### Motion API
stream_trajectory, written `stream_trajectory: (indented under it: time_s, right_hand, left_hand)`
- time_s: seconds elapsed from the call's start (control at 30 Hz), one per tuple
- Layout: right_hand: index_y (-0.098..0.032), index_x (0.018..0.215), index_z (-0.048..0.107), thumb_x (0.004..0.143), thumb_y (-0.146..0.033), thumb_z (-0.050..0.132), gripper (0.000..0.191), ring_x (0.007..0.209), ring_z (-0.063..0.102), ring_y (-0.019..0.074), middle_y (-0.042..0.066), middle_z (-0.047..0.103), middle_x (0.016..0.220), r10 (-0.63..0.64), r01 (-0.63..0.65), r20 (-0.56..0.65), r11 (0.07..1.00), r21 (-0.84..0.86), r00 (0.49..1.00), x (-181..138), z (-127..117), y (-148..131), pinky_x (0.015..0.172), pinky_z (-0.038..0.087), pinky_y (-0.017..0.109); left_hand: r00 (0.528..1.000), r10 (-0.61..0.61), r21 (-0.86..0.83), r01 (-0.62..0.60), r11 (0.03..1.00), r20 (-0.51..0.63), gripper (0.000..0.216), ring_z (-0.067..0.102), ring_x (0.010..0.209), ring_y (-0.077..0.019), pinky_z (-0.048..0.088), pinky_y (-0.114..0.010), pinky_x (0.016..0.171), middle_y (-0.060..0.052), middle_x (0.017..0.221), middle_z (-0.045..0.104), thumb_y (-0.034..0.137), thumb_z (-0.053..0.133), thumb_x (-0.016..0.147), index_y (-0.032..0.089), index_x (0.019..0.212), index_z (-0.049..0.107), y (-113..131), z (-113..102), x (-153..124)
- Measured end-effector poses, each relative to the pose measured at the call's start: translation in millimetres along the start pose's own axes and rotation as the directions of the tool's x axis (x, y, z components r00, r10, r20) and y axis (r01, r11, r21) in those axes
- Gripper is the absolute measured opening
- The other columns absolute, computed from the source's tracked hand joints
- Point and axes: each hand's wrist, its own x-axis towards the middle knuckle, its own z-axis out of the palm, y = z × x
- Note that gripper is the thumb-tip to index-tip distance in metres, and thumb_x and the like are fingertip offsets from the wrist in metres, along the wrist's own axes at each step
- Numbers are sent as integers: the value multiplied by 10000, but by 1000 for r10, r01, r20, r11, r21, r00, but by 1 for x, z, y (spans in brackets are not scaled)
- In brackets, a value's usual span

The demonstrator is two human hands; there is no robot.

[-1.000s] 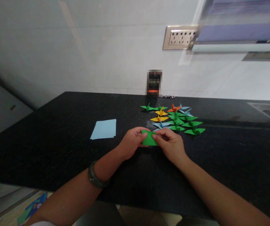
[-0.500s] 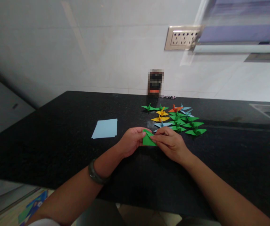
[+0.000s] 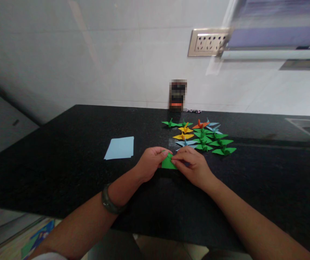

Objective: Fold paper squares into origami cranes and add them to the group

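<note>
Between my two hands is a small folded piece of green origami paper (image 3: 169, 164). My left hand (image 3: 151, 163) is closed on its left side, the thumb lying on top. With thumb and fingertips, my right hand (image 3: 192, 163) pinches the paper's upper right part. Just beyond my hands, several folded paper cranes stand in rows: green (image 3: 224, 150), yellow (image 3: 183, 136), light blue (image 3: 186, 144) and one orange (image 3: 200, 124). My right hand partly hides the nearest blue ones. Left of my hands lies a stack of light blue paper sheets (image 3: 119, 148).
Everything rests on a black speckled countertop (image 3: 62, 155) against a tiled wall. A blurred-out dark upright object (image 3: 177, 95) leans at the wall, a beaded strand (image 3: 194, 111) beside it. Above right is a socket panel (image 3: 209, 42). The counter's front edge runs below my forearms.
My right fingertips have shifted slightly left over the green paper, and its upper flap sits differently. Both hands still hold it. The cranes and blue sheets have not moved.
</note>
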Motion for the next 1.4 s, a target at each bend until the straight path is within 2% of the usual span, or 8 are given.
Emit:
stream_trajectory:
  time_s: [0.1, 0.17, 0.47, 0.63, 0.77, 1.07, 1.2, 1.4]
  right_hand:
    - [-181, 849, 593, 763, -286, 581, 136, 578, 513, 113, 12, 557, 692, 235, -235, -28, 972, 12, 972, -1, 6, 0, 512, 415, 228]
    - [-177, 774, 583, 768, -305, 569, 129, 560, 503, 115, 6, 555, 648, 294, -294, -11, 956, 7, 956, -2, 8, -1, 508, 395, 229]
    - [-176, 699, 597, 810, -254, 481, 179, 574, 529, 129, 11, 584, 613, 293, -292, 20, 955, -46, 956, 1, 4, -3, 556, 390, 240]
    - [-175, 694, 591, 803, -237, 484, 164, 593, 538, 129, 17, 590, 637, 260, -257, 49, 964, -67, 964, 0, 5, -3, 569, 392, 238]
    - [-171, 690, 586, 799, -246, 486, 166, 571, 518, 120, 8, 572, 613, 296, -294, 60, 955, -46, 953, 0, 6, -3, 553, 382, 231]
    - [-178, 733, 545, 826, -271, 434, 173, 577, 522, 127, -3, 564, 603, 392, -392, 34, 920, -22, 919, -1, 7, 5, 563, 398, 238]
    - [-179, 762, 557, 825, -242, 448, 140, 638, 552, 138, 15, 594, 675, 340, -340, -22, 940, -28, 940, 0, 3, 6, 604, 423, 250]
    - [-189, 911, 581, 814, -230, 509, 128, 746, 560, 159, 56, 594, 824, 83, -88, -85, 994, -57, 993, 0, -2, 2, 655, 463, 283]
  left_hand:
    - [998, 39, 31, -38, 999, -43, 247, 537, 571, -101, 418, -236, 565, -12, 650, 615, 339, 665, 650, 123, 768, 643, -1, 1, 0]
    - [996, 56, 40, -54, 998, -65, 237, 529, 564, -98, 415, -233, 559, -7, 637, 606, 336, 660, 652, 122, 752, 643, 0, 1, 0]
    - [993, 34, -2, -34, 999, -112, 262, 540, 567, -96, 426, -233, 562, 4, 631, 602, 342, 683, 628, 121, 751, 615, 0, 4, -1]
    - [989, 68, 70, -59, 996, -133, 305, 536, 537, -84, 394, -206, 536, 6, 601, 618, 258, 772, 515, 114, 722, 602, 0, 7, -2]
    - [977, 81, 99, -62, 993, -196, 266, 501, 494, -71, 368, -197, 498, 11, 551, 591, 310, 746, 558, 106, 667, 615, -1, 6, -1]
    - [988, -134, -16, 133, 991, -75, 388, 592, 573, -128, 474, -277, 584, -46, 649, 630, 489, 542, 751, 108, 773, 615, 0, 6, 0]
    - [991, -129, 68, 131, 989, -38, 314, 609, 643, -129, 479, -249, 586, -45, 721, 645, 411, 667, 661, 116, 763, 631, 0, 8, -3]
    - [985, -170, 64, 167, 984, 36, 247, 612, 581, -116, 464, -207, 530, -51, 675, 657, 327, 665, 685, 110, 800, 645, -2, 6, -4]
